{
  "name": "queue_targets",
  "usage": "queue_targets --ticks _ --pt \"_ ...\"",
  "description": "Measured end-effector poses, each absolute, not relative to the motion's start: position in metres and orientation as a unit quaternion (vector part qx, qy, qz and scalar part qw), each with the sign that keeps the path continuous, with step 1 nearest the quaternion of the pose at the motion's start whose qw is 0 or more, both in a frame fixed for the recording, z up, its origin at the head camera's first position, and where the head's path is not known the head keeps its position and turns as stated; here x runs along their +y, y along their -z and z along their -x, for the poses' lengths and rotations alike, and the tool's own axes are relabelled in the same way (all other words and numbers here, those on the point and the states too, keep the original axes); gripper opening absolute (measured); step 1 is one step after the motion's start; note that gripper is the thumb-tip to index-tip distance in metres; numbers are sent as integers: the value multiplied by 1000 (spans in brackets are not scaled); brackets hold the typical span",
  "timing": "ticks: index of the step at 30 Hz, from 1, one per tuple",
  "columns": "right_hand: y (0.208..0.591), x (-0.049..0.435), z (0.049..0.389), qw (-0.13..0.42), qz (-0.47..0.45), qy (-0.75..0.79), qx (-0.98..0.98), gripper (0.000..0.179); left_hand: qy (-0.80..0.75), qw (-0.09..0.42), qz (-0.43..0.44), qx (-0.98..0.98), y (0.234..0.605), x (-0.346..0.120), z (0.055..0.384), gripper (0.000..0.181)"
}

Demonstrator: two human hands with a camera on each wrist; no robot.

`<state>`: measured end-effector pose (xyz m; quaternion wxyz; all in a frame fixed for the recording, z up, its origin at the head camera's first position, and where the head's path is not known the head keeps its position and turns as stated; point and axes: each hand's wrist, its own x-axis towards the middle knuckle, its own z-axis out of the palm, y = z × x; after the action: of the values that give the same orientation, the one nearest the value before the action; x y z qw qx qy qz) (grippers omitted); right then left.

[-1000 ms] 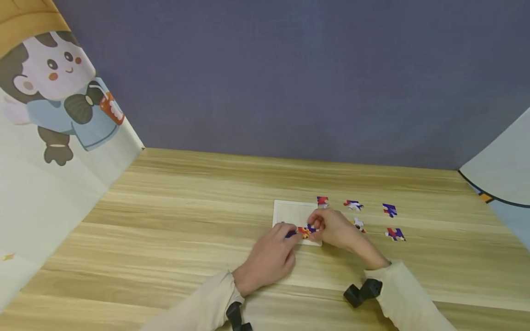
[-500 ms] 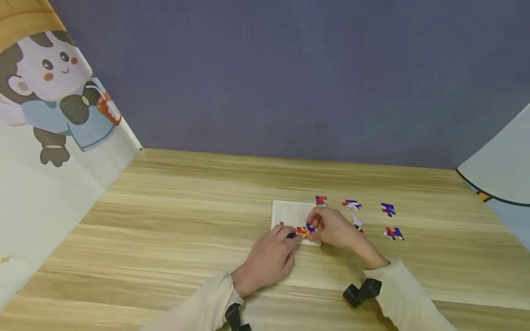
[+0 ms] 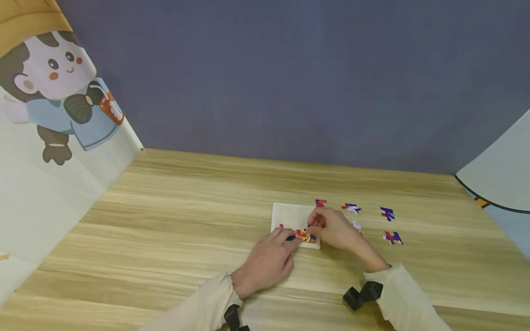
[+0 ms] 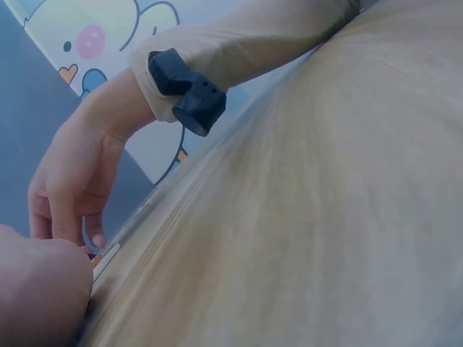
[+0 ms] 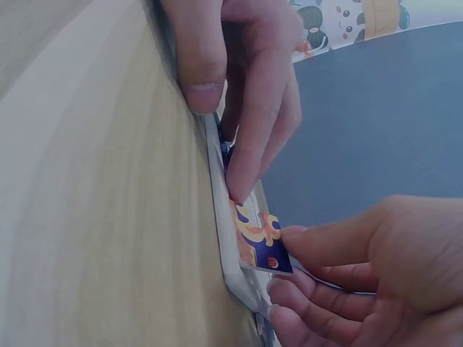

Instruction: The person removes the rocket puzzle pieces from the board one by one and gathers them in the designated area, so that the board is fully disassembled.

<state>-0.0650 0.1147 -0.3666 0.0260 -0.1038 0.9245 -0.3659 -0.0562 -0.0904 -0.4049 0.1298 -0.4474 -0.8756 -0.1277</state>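
Observation:
A shallow white puzzle tray (image 3: 273, 216) lies on the table, with joined jigsaw pieces (image 3: 301, 235) along its near side. My left hand (image 3: 265, 259) rests there with its fingers extended; in the right wrist view, one fingertip (image 5: 242, 184) presses on the printed pieces. At the tray's near right corner my right hand (image 3: 335, 227) pinches a purple, orange and yellow jigsaw piece (image 5: 273, 249) between thumb and fingers. That piece looks slightly raised at its outer edge. Part of the joined row is hidden under my left fingers.
Several loose jigsaw pieces lie right of the tray, among them a red and purple piece (image 3: 392, 237) and a purple one (image 3: 387, 213). One white piece (image 3: 357, 226) is partly behind my right hand. A dark panel (image 3: 290, 82) rises behind the wooden table (image 3: 186, 220).
The jigsaw piece at the near right corner now shows more of its orange and yellow print and less purple. My right thumb has shifted slightly; my left hand stays nearly still.

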Motion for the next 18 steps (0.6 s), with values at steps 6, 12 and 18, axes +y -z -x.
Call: queue_targets --ticks 6,12,18 --pt "366 115 65 26 108 381 918 8 125 118 445 -879 404 -91 56 38" --pt "365 117 65 35 113 399 910 8 123 115 445 -879 404 -91 56 39" --pt "365 121 65 39 121 401 907 7 127 115 446 -879 404 -91 55 39"
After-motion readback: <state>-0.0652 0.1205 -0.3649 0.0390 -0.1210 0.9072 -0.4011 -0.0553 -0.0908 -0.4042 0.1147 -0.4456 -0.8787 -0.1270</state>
